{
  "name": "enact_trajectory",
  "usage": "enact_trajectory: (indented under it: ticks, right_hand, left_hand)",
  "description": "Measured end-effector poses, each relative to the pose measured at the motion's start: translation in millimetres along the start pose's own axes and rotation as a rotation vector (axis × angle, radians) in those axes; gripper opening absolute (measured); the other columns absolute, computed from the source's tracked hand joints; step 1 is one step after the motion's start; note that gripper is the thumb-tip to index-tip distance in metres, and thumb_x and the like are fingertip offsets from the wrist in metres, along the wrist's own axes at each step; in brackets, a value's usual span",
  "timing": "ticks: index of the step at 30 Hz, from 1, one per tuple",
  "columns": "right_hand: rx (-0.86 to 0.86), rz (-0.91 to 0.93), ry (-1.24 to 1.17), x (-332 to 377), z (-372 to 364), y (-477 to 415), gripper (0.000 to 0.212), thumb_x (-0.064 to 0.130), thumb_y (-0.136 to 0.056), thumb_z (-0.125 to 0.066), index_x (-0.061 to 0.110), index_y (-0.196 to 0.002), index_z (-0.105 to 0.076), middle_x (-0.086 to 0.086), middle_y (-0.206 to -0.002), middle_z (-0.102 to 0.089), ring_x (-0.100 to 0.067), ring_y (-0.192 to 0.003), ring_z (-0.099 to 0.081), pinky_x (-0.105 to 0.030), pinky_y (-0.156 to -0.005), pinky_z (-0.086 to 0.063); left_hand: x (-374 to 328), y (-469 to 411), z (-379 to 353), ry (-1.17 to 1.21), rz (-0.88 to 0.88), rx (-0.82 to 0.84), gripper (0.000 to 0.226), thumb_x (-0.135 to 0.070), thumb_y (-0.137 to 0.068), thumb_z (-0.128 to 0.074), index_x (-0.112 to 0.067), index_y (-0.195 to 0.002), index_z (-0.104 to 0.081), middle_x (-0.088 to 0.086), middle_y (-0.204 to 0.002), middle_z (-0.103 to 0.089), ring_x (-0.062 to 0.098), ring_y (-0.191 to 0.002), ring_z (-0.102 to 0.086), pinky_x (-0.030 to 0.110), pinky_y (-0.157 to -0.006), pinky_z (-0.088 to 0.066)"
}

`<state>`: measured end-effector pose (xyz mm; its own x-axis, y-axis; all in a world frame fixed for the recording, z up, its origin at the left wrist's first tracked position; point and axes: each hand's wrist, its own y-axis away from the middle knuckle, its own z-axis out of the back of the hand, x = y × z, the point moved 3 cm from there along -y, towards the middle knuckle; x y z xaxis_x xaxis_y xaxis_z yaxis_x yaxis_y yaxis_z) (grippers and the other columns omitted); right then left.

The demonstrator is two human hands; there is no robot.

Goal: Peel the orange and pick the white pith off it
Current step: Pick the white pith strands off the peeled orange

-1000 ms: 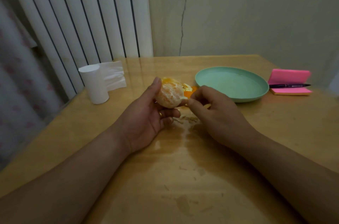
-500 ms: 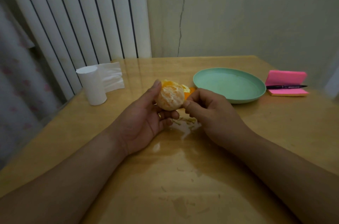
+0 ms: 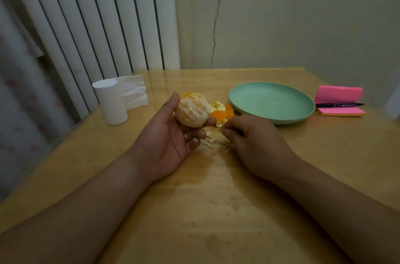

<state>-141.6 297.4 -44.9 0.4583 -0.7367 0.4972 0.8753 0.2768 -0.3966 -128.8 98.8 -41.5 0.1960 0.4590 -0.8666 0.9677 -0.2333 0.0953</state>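
Orange (image 3: 192, 111), peeled and streaked with pith, sits clamped in the left hand (image 3: 171, 140) above the surface (image 3: 216, 209). Right hand (image 3: 249, 138), its grip pinched together, perhaps on a pith scrap, hangs over the scraps (image 3: 213, 140). From it, the orange lies near at ten o'clock; peel (image 3: 221, 112) lies at twelve.

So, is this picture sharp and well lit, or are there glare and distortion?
Head view: dim light; glare on the table near the tissue roll; the curtain at the left edge is blurred; the wide lens bends the radiator lines; the orange in the left hand is soft but readable.
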Motion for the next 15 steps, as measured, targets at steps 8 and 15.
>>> enact_trajectory:
  ticks: [8, 15]
  right_hand:
    - [-0.044, 0.062, 0.171, 10.9, 9.1, 1.6, 0.021, 0.051, -0.096, -0.069, 0.033, -0.092, -0.06, 0.014, -0.078, -0.062, -0.008, -0.071, -0.056, -0.031, -0.06, -0.046]
    - [0.014, 0.095, 0.201, 16.6, 7.8, -0.3, 0.014, 0.04, -0.103, -0.064, 0.03, -0.108, -0.074, 0.009, -0.099, -0.072, -0.012, -0.089, -0.063, -0.034, -0.074, -0.05]
  left_hand:
    - [0.9, -1.8, 0.2, -0.012, -0.019, -0.009, 0.07, -0.064, -0.105, -0.045, -0.008, -0.145, -0.058, 0.024, -0.128, -0.072, 0.018, -0.076, -0.065, 0.025, -0.061, -0.054]
    - [1.1, -3.6, 0.5, -0.038, -0.027, -0.011, 0.073, -0.063, -0.103, -0.047, -0.005, -0.146, -0.056, 0.024, -0.129, -0.071, 0.018, -0.077, -0.066, 0.025, -0.062, -0.054]
